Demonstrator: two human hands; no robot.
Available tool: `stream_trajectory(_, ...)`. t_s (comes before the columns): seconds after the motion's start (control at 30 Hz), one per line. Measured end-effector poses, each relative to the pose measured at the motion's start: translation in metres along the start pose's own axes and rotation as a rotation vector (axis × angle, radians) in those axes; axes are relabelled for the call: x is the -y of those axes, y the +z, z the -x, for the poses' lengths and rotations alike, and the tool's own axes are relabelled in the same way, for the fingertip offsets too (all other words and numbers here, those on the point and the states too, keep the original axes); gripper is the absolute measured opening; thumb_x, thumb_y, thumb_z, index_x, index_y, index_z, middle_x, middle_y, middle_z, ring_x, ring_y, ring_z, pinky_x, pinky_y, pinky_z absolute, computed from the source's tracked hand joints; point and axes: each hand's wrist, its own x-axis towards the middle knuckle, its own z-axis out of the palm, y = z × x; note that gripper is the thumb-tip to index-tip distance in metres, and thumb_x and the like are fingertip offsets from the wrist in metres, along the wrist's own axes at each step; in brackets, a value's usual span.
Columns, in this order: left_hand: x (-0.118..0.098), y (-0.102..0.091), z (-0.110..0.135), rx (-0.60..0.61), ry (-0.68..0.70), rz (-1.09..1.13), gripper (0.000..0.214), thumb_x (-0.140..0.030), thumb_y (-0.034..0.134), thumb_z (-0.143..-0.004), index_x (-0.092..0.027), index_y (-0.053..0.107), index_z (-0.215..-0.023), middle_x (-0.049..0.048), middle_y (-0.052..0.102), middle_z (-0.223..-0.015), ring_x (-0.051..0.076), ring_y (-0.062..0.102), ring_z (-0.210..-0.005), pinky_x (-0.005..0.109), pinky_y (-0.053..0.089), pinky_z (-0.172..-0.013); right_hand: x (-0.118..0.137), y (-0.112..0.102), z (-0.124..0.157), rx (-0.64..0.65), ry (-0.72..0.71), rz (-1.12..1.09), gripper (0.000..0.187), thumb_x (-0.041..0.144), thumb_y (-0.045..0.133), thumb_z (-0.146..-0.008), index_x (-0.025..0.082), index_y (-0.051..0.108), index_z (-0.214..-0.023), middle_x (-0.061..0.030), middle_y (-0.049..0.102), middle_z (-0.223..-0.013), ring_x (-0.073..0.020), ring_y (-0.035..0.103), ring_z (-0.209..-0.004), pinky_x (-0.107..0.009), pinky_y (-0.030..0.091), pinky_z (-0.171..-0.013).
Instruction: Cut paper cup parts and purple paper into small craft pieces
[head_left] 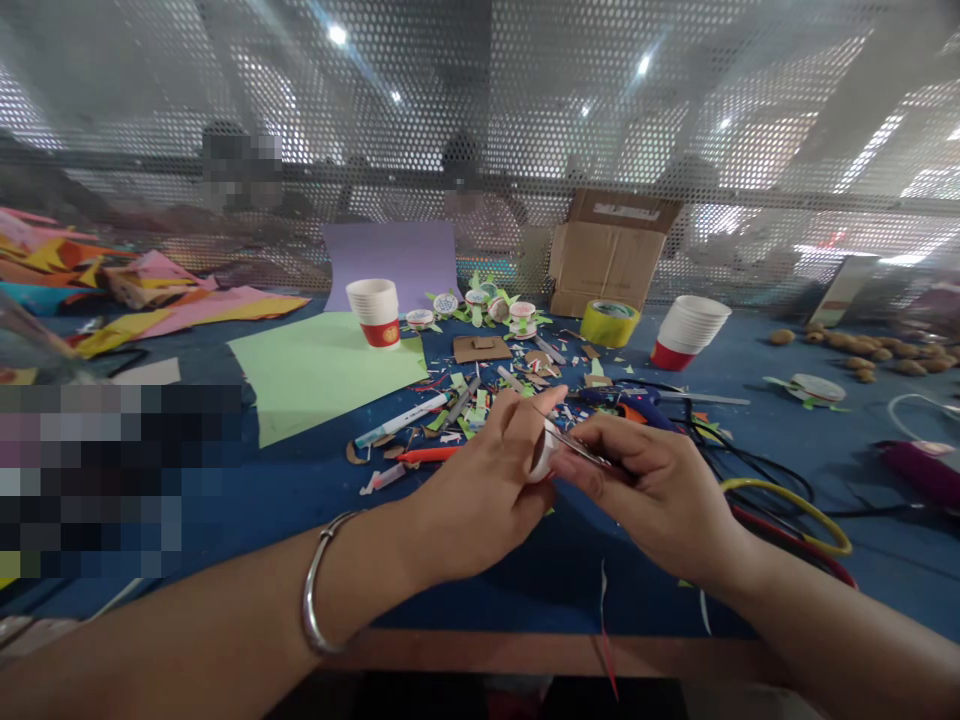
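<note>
My left hand (pixel 487 480), a metal bangle on its wrist, is closed around a small white round piece (pixel 541 452), perhaps a cut paper cup base. My right hand (pixel 645 480) is closed on a thin metal tool (pixel 577 445), likely a blade or scissors, whose tip rests against the white piece. Both hands hover above the blue table (pixel 247 500) near its front edge. Paper scraps, pens and a white marker (pixel 401 420) lie just beyond them.
A light green sheet (pixel 322 365), a red-and-white cup stack (pixel 377 312), a tipped cup stack (pixel 686 333), yellow tape (pixel 609 322), a cardboard box (pixel 611 255) and finished cup flowers (pixel 487 305) lie behind. Cables and a yellow ring (pixel 795 510) sit right. Coloured paper piles sit left. A perforated screen stands behind.
</note>
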Motion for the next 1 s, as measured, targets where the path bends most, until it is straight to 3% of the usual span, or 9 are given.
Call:
stream_trajectory(0.23,-0.004,-0.004,-0.002,0.127,0.060,0.160,0.038,-0.011,0.047,-0.089,-0.022,0.055,-0.124,0.0127,0.050,-0.143,0.028,0.040,-0.142,0.054,0.036,-0.119,0.001,-0.004,0.002,-0.052,-0.136,0.132,0.009,0.020,0.059,-0.094,0.016,0.065,-0.088,0.0013,0.060,-0.076,-0.0072,0.051,-0.065,-0.018,0.040,-0.059)
stream_trajectory(0.37,-0.004,-0.012,-0.004,0.153,-0.030,0.162,0.047,-0.012,0.048,-0.090,-0.023,0.047,-0.136,0.0113,0.046,-0.149,0.027,0.045,-0.138,0.053,0.038,-0.117,0.000,-0.012,0.000,-0.143,-0.098,0.183,0.018,0.029,0.060,-0.096,0.017,0.063,-0.083,0.0034,0.048,-0.063,-0.0062,0.037,-0.054,-0.020,0.029,-0.048)
stream_trajectory(0.5,0.000,-0.016,-0.003,0.051,-0.038,0.160,0.051,-0.022,0.052,-0.094,-0.025,0.038,-0.143,0.0133,0.044,-0.149,0.029,0.050,-0.130,0.053,0.045,-0.109,-0.003,-0.016,0.001,-0.145,-0.069,0.205,0.030,0.033,0.059,-0.095,0.016,0.057,-0.071,0.0030,0.040,-0.060,-0.0066,0.033,-0.054,-0.021,0.027,-0.048)
stream_trajectory(0.6,0.002,-0.016,-0.003,0.021,-0.077,0.272,0.053,-0.027,0.054,-0.096,-0.028,0.036,-0.146,0.0112,0.054,-0.135,0.025,0.059,-0.110,0.046,0.053,-0.095,-0.006,-0.014,0.002,-0.144,-0.050,0.200,0.026,0.034,0.061,-0.095,0.016,0.062,-0.076,0.0025,0.045,-0.062,-0.0066,0.034,-0.055,-0.020,0.029,-0.048)
stream_trajectory(0.73,0.003,-0.015,-0.006,0.022,-0.197,0.605,0.054,-0.021,0.058,-0.091,-0.032,0.043,-0.141,0.0032,0.060,-0.111,0.017,0.059,-0.086,0.033,0.056,-0.077,-0.005,-0.011,-0.001,-0.166,-0.032,0.161,0.017,0.033,0.063,-0.095,0.017,0.068,-0.091,0.0009,0.061,-0.074,-0.0064,0.048,-0.061,-0.017,0.037,-0.054)
stream_trajectory(0.83,0.005,-0.015,-0.007,0.014,-0.235,0.771,0.053,-0.020,0.060,-0.089,-0.037,0.047,-0.137,0.0006,0.060,-0.108,0.016,0.058,-0.087,0.030,0.055,-0.074,-0.005,-0.009,-0.004,-0.207,-0.016,0.106,0.016,0.033,0.065,-0.094,0.017,0.068,-0.095,-0.0005,0.066,-0.084,-0.0072,0.055,-0.068,-0.016,0.043,-0.059)
stream_trajectory(1.0,0.008,-0.010,-0.007,0.044,-0.283,0.933,0.050,-0.028,0.063,-0.091,-0.039,0.049,-0.137,0.0003,0.062,-0.101,0.017,0.058,-0.090,0.031,0.052,-0.077,-0.005,-0.010,-0.004,-0.215,0.032,0.114,0.021,0.036,0.064,-0.094,0.016,0.069,-0.088,-0.0009,0.066,-0.079,-0.0070,0.053,-0.064,-0.016,0.041,-0.055)
